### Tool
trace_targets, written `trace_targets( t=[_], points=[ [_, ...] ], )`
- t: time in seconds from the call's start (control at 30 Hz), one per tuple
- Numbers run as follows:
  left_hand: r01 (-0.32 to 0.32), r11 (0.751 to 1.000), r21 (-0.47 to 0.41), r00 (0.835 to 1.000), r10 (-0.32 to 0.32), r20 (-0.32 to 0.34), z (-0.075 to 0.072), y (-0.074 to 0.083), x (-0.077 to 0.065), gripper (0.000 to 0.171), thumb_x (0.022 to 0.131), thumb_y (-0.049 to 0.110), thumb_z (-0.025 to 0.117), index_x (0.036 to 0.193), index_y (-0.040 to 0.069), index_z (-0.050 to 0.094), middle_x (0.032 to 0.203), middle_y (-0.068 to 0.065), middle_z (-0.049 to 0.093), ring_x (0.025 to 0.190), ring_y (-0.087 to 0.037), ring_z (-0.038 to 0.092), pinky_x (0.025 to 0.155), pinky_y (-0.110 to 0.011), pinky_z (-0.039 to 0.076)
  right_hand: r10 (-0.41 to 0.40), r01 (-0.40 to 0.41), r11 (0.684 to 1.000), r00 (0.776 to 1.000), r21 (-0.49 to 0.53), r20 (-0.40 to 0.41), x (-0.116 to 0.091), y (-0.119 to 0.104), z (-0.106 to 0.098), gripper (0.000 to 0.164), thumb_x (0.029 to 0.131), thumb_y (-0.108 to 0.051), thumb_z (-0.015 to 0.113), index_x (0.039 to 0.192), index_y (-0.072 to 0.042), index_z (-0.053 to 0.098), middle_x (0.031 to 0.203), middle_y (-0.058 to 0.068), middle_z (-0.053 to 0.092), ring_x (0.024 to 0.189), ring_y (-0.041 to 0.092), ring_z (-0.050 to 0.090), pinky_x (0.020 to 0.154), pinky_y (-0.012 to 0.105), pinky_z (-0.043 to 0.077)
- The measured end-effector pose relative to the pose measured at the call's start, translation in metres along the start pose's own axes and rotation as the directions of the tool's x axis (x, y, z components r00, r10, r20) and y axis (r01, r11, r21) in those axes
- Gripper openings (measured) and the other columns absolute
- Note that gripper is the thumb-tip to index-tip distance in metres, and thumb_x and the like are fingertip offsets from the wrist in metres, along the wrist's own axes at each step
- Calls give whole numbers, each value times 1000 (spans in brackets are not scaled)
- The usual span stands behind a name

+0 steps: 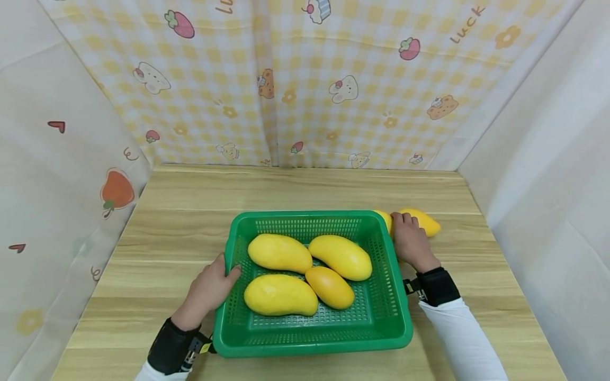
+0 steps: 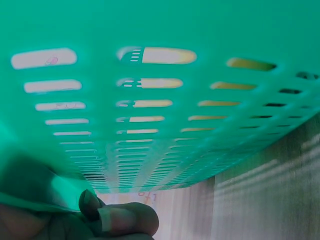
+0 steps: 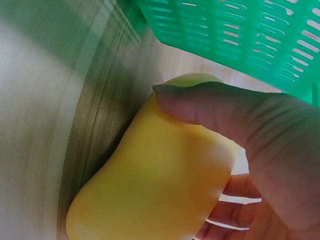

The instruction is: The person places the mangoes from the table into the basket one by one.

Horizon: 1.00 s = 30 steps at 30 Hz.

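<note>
Mango (image 3: 160, 170) in the right hand (image 1: 412, 241): one seen in the right wrist view. Yellow shows on both sides of that hand in the head view; whether this is one fruit or two cannot be told. Held fruit is smooth, plump, gently waisted, yellow with an orange tint towards one side. It lies on the worktop (image 1: 200, 196), just right of the basket, pinched between the right thumb and fingers.

Green basket (image 1: 314, 347): one, rectangular, slotted walls. Contents: four fruits, namely three large yellow mangoes (image 1: 280, 253) and one smaller, deeper orange-yellow mango (image 1: 330, 287).

Left hand (image 1: 209, 287): grips the basket's left rim, thumb over it.

Black wristbands (image 1: 438, 286): two, one per wrist. Checked, printed cloth (image 1: 305, 58) stands behind.
</note>
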State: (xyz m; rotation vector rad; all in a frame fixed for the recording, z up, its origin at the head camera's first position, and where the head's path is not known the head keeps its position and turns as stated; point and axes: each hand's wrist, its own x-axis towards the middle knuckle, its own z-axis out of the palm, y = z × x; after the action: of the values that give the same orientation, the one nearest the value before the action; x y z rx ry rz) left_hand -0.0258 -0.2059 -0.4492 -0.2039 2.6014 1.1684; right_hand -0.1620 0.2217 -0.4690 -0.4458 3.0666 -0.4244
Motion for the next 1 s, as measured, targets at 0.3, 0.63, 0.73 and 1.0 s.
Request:
trace_targets(
  t=[0.3,0.63,0.73,1.0],
  points=[
    [-4,1000,-3,1000,4,3,0,1,-2,41,100,23,45,128,-6,39,73,-7,59,52,-15,60,45,-31,50,23,-22,999,999,28,-36,-4,2,-4,53,88,-19,59,126,14,43,112,35,45,100,49,42,70,58,43],
    [-7,1000,-7,1000,8,6,-1,1,-2,40,101,22,45,129,-5,38,73,-7,60,53,-15,61,46,-30,50,46,-45,999,998,7,-38,-14,5,-23,76,74,-35,74,121,16,45,106,35,48,91,47,46,65,54,45],
    [-7,1000,-8,1000,7,10,-2,1,-2,40,101,22,45,129,-5,39,74,-7,60,53,-15,61,46,-30,51,55,-55,998,998,8,-30,-18,6,-30,81,73,-40,76,121,18,45,105,36,48,90,47,47,65,54,46],
    [-11,1000,-15,1000,11,13,-1,1,-1,40,101,22,45,128,-6,38,74,-7,60,53,-15,62,46,-30,51,128,-129,992,991,15,23,-28,11,-50,85,73,-37,78,125,19,40,107,38,47,94,48,47,66,55,47]
  ],
)
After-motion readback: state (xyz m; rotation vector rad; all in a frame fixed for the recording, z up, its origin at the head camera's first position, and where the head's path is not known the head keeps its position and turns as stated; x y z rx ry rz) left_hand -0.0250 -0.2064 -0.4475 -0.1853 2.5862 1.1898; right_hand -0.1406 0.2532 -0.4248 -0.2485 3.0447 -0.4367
